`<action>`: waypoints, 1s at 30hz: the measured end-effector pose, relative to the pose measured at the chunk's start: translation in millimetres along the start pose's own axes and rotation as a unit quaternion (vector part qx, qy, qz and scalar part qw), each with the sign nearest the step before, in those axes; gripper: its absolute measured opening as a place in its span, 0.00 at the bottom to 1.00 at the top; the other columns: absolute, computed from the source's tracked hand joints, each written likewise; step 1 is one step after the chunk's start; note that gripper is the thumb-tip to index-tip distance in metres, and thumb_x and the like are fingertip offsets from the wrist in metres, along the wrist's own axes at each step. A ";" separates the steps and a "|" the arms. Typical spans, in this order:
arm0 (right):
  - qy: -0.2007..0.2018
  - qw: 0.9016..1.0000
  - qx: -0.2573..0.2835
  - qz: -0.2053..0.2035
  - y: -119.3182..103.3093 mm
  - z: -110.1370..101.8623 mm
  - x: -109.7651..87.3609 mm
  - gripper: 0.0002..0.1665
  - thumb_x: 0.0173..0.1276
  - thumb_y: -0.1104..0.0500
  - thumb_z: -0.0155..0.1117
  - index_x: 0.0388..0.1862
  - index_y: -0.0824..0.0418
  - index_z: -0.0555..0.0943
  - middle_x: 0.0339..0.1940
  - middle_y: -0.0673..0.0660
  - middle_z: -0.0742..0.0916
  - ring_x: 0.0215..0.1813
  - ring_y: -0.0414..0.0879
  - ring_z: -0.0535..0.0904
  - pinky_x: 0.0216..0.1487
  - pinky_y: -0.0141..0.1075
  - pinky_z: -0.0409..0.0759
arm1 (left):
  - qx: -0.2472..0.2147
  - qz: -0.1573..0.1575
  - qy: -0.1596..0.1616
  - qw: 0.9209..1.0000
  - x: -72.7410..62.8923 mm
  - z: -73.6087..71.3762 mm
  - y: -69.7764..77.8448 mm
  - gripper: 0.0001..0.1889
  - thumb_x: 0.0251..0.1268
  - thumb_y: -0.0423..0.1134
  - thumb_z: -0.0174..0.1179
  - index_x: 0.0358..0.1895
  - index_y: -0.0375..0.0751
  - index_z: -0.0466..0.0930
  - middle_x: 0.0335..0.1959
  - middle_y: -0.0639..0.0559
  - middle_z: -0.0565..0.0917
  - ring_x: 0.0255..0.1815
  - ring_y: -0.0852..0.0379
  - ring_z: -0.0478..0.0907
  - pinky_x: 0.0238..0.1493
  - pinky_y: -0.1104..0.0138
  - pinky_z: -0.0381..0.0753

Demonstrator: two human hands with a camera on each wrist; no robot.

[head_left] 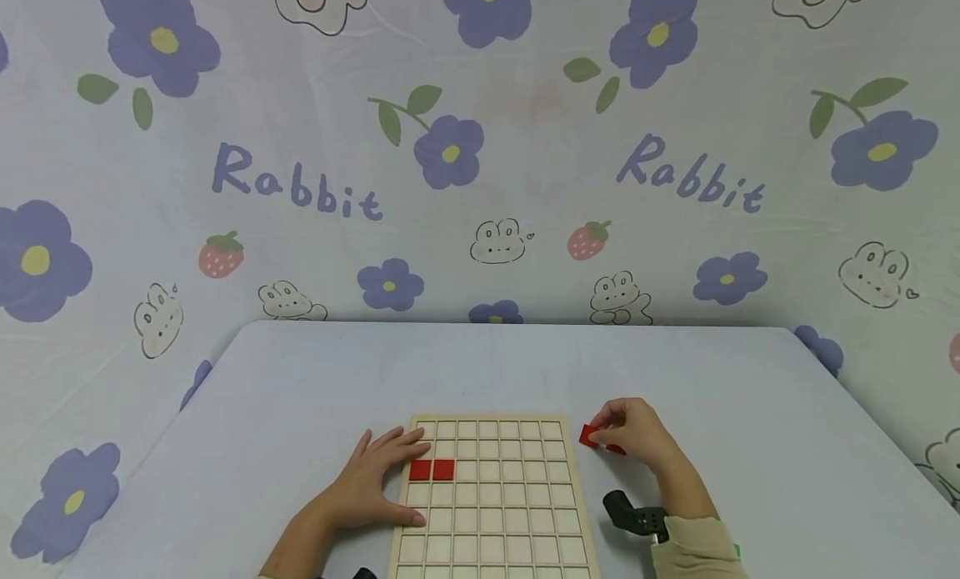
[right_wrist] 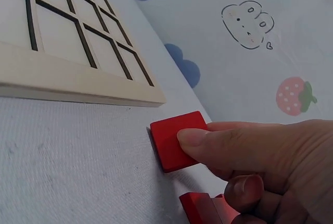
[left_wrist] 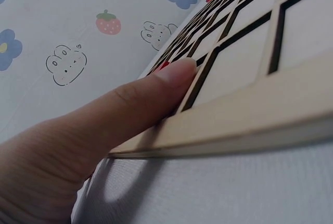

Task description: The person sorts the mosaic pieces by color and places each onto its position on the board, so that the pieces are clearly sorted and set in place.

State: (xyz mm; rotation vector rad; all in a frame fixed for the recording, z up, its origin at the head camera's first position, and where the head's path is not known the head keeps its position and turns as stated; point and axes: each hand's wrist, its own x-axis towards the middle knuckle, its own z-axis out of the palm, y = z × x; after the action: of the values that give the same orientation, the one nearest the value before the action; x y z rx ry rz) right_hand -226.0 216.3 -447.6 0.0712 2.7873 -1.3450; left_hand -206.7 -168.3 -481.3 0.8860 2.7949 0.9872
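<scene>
White surface (head_left: pixel 480 366), fabric-textured; landmark for all entries: the wooden grid board (head_left: pixel 488 472), lying flat on it.

Nearest items:
- Black wrist device (head_left: pixel 636 516), right of the grid board, beside a beige sleeve (head_left: pixel 693 550).
- Black part (head_left: pixel 365 573), left of the grid board, cut off by the head view's lower edge.

Grid board: pale wood, seven columns; nearest rows run out of the head view, so the full count cannot be told.

Left hand (head_left: pixel 363 483): at the board's left rim, fingers and thumb spread wide, tips resting on the rim and first column; it has hold of no tile.

Done: two red squares, first tile (head_left: pixel 420 470) and second tile (head_left: pixel 444 470), side by side in the third row from the far rim, first and second columns.
Left: the other cells in plain view, each without a tile.
In the way: left fingertips and thumb, overlapping parts of first-column cells.

Right hand (head_left: pixel 633 429): off the board's far right corner; grip closed to a pinch on one red square, the held tile (right_wrist: pixel 169 135), tilted.
Further red pieces (right_wrist: pixel 200 211): beneath the curled fingers; number, and whether held or lying loose, cannot be told.

Farthest: patterned backdrop (head_left: pixel 525 179) beyond the board, with purple flowers, strawberries, rabbit outlines and "Rabbit" lettering.
</scene>
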 end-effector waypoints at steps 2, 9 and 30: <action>-0.002 1.000 -0.002 0.000 0.1 -0.3 -0.4 0.05 0.53 0.68 0.68 0.29 0.66 0.81 0.26 0.55 0.83 0.28 0.44 0.73 0.27 0.32 0.73 | 0.000 -0.001 0.000 1.000 -0.2 -0.1 0.5 0.47 0.32 0.64 0.72 0.64 0.50 0.70 0.70 0.50 0.66 0.73 0.40 0.53 0.69 0.37 0.33; -0.008 1.000 0.000 -0.003 0.1 -2.7 -1.9 0.04 0.55 0.66 0.68 0.30 0.66 0.81 0.28 0.56 0.84 0.29 0.44 0.74 0.28 0.32 0.74 | -0.001 -0.001 -0.002 1.000 -1.0 -1.5 1.0 0.47 0.33 0.63 0.72 0.64 0.49 0.70 0.70 0.49 0.65 0.73 0.39 0.53 0.69 0.37 0.33; -0.029 0.999 0.030 -0.026 -10.6 6.8 1.0 0.03 0.56 0.63 0.67 0.29 0.62 0.83 0.26 0.52 0.82 0.27 0.44 0.70 0.23 0.33 0.69 | 0.000 0.010 0.002 1.000 -1.2 -1.0 1.3 0.47 0.33 0.63 0.72 0.64 0.49 0.70 0.70 0.50 0.66 0.73 0.39 0.54 0.69 0.37 0.34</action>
State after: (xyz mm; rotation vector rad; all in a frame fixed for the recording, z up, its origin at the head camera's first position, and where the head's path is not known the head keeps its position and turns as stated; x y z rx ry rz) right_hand -227.5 204.4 -443.7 -0.0365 2.7202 -1.4179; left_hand -205.2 -168.7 -479.9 0.9133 2.7953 0.9934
